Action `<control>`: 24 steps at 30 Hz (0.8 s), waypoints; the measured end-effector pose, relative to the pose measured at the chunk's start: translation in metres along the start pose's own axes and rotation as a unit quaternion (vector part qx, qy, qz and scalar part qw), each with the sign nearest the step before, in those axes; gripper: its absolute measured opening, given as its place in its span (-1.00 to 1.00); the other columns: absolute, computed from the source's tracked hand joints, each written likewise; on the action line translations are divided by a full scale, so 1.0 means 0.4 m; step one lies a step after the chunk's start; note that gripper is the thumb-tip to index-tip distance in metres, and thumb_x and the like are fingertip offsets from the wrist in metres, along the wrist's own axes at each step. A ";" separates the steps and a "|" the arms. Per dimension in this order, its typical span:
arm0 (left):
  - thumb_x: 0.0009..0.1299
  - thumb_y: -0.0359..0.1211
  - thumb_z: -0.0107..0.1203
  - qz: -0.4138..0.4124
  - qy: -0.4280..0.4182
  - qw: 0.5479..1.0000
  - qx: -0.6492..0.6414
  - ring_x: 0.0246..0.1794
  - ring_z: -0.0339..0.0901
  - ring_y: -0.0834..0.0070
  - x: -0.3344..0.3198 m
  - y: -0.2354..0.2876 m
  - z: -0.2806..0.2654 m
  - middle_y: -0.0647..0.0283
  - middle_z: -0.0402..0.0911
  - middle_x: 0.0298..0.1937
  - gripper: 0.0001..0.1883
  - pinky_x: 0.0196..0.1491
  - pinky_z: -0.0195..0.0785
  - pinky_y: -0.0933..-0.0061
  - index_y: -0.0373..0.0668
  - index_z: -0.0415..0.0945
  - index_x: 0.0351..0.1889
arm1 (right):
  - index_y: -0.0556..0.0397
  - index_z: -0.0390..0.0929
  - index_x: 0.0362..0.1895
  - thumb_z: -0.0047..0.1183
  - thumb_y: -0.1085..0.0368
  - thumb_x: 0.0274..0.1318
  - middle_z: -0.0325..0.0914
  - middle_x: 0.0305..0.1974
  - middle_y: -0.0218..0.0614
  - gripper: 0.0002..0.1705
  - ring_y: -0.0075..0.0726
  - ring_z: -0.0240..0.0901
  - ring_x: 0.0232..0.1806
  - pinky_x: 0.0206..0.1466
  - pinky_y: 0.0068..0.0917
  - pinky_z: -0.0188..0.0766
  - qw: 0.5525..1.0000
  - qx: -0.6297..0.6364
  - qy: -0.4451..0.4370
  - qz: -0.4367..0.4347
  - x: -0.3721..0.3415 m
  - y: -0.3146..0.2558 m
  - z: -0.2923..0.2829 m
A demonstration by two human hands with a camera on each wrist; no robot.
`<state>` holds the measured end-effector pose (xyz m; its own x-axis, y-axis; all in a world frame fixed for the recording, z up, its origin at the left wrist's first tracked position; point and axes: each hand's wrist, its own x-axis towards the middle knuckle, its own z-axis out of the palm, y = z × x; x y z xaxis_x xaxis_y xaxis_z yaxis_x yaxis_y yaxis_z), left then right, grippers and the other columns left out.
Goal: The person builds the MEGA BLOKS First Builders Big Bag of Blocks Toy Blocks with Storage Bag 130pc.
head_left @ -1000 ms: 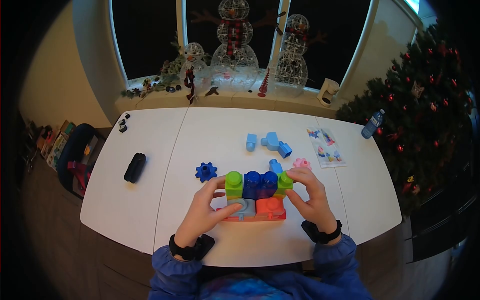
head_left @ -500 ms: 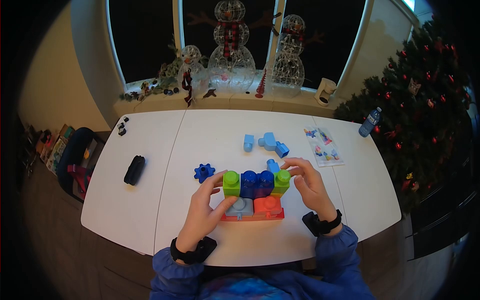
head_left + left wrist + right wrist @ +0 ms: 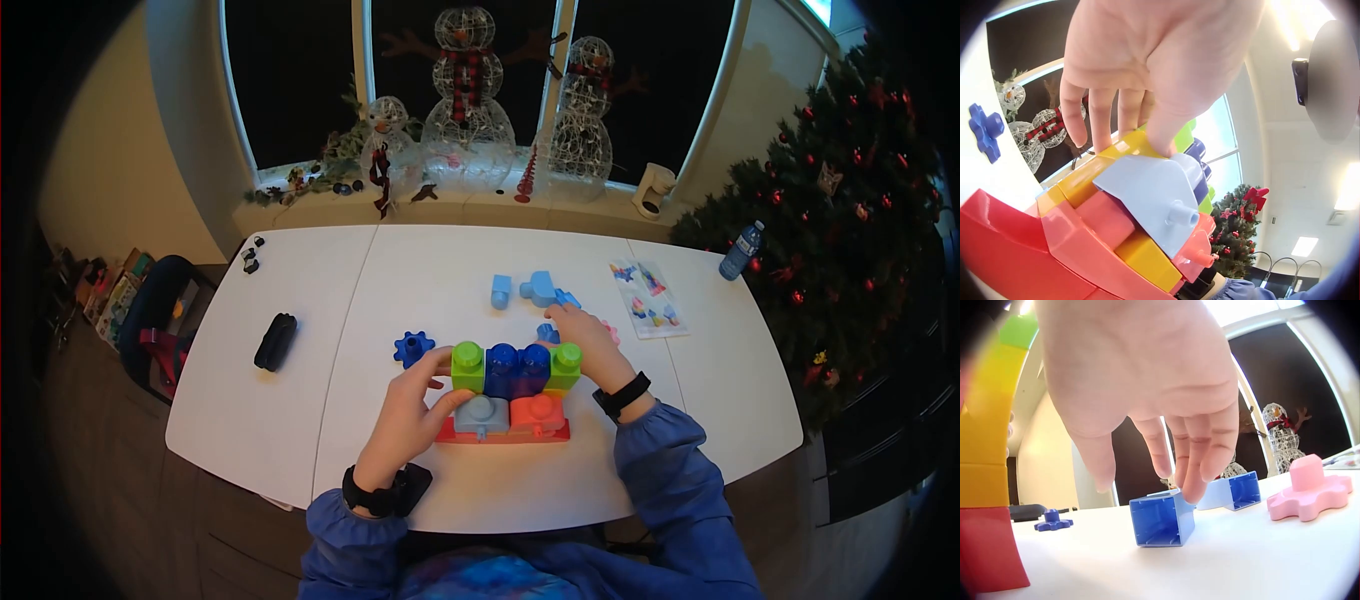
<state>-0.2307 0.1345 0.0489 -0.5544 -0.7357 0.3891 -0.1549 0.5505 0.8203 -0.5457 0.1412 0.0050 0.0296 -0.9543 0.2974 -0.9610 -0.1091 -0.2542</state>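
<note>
My left hand (image 3: 402, 415) grips the left end of a toy block build (image 3: 515, 372), thumb on the front by the grey block (image 3: 482, 414) and fingers behind. Green and dark blue blocks top the build, with yellow, coral and red ones below; it stands upright on the table. Past the build's right end, my right hand (image 3: 592, 350) reaches low over a light blue block (image 3: 1163, 520) that lies on its side, hollow end showing. Its fingers hang down with the thumb apart, one fingertip right at the block's edge. A pink gear-shaped piece (image 3: 1311, 495) lies beside that block.
More light blue blocks (image 3: 538, 289) lie farther back, and a dark blue gear piece (image 3: 413, 349) left of the build. A picture sheet (image 3: 650, 298) and a water bottle (image 3: 741, 251) are at right. A black case (image 3: 275, 342) lies at left.
My right hand has left the build's right green block and moved forward over the light blue block. My left hand keeps its hold on the build.
</note>
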 end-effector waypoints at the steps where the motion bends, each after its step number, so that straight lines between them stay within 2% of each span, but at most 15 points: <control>1: 0.41 -0.41 0.36 0.000 0.001 1.000 0.001 -0.01 0.70 0.31 0.000 0.001 0.000 0.14 0.71 0.04 -0.50 0.09 0.55 0.30 -0.23 0.48 0.29 | 0.08 0.50 0.02 0.30 0.17 0.21 0.62 -0.13 0.02 -0.60 0.25 0.63 -0.10 -0.08 0.02 0.58 1.000 -0.004 0.000 0.000 0.000 0.007 0.008; 6: 0.40 -0.41 0.36 0.006 0.004 1.000 0.002 0.01 0.70 0.30 -0.001 -0.004 0.003 0.14 0.72 0.04 -0.49 0.09 0.55 0.31 -0.23 0.48 0.30 | 0.07 0.49 0.06 0.31 0.25 0.12 0.62 -0.13 0.04 -0.56 0.27 0.63 -0.12 -0.06 0.03 0.58 1.000 0.001 -0.016 0.014 -0.004 0.024 0.024; 9: 0.40 -0.42 0.36 0.007 0.004 1.000 0.000 0.04 0.71 0.29 -0.003 -0.006 0.003 0.13 0.72 0.06 -0.49 0.09 0.55 0.31 -0.24 0.48 0.30 | 0.04 0.51 0.15 0.32 0.28 0.11 0.63 -0.16 -0.05 -0.50 0.12 0.65 -0.21 -0.10 -0.12 0.62 0.993 0.104 0.046 0.002 0.007 -0.021 -0.038; 12: 0.40 -0.42 0.36 0.008 0.006 1.000 -0.001 0.07 0.71 0.28 -0.004 -0.007 0.005 0.12 0.72 0.07 -0.49 0.08 0.56 0.31 -0.25 0.48 0.30 | 0.02 0.51 0.23 0.31 0.34 0.11 0.60 -0.18 -0.17 -0.44 -0.13 0.66 -0.24 -0.12 -0.30 0.63 0.967 0.245 0.028 0.070 0.013 -0.096 -0.157; 15: 0.40 -0.42 0.36 0.007 0.005 1.000 0.000 0.07 0.71 0.27 -0.005 -0.005 0.004 0.12 0.72 0.07 -0.48 0.08 0.56 0.31 -0.25 0.48 0.31 | 0.08 0.51 0.24 0.31 0.37 0.13 0.56 -0.19 -0.26 -0.45 -0.33 0.66 -0.22 -0.12 -0.43 0.64 0.941 0.325 0.093 0.024 0.013 -0.126 -0.208; 16: 0.40 -0.42 0.36 0.007 0.005 1.000 0.000 0.06 0.71 0.27 -0.004 -0.005 0.004 0.12 0.72 0.07 -0.48 0.08 0.56 0.30 -0.25 0.48 0.31 | 0.16 0.50 0.22 0.29 0.41 0.15 0.57 -0.14 -0.28 -0.47 -0.34 0.69 -0.13 -0.04 -0.41 0.65 0.926 0.366 0.090 0.030 0.009 -0.143 -0.229; 19: 0.40 -0.41 0.36 0.006 0.005 1.000 0.001 0.06 0.71 0.26 -0.003 -0.005 0.004 0.11 0.71 0.08 -0.47 0.08 0.56 0.30 -0.24 0.48 0.31 | 0.20 0.50 0.19 0.30 0.44 0.16 0.58 -0.09 -0.29 -0.49 -0.34 0.70 -0.08 0.02 -0.44 0.65 0.892 0.441 0.095 -0.020 -0.003 -0.186 -0.248; 24: 0.40 -0.41 0.37 0.002 0.004 1.000 -0.005 0.06 0.71 0.26 -0.004 -0.004 0.004 0.11 0.71 0.09 -0.47 0.09 0.55 0.29 -0.24 0.48 0.31 | 0.19 0.51 0.15 0.35 0.44 0.13 0.59 -0.02 -0.27 -0.50 -0.31 0.70 0.02 0.15 -0.41 0.59 0.882 0.459 0.066 -0.084 -0.031 -0.248 -0.258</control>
<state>-0.2309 0.1352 0.0463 -0.5480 -0.7369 0.3958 -0.1440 0.5492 0.8232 -0.4792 0.1926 0.1217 0.0605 -0.8692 0.4907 -0.3170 -0.4829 -0.8163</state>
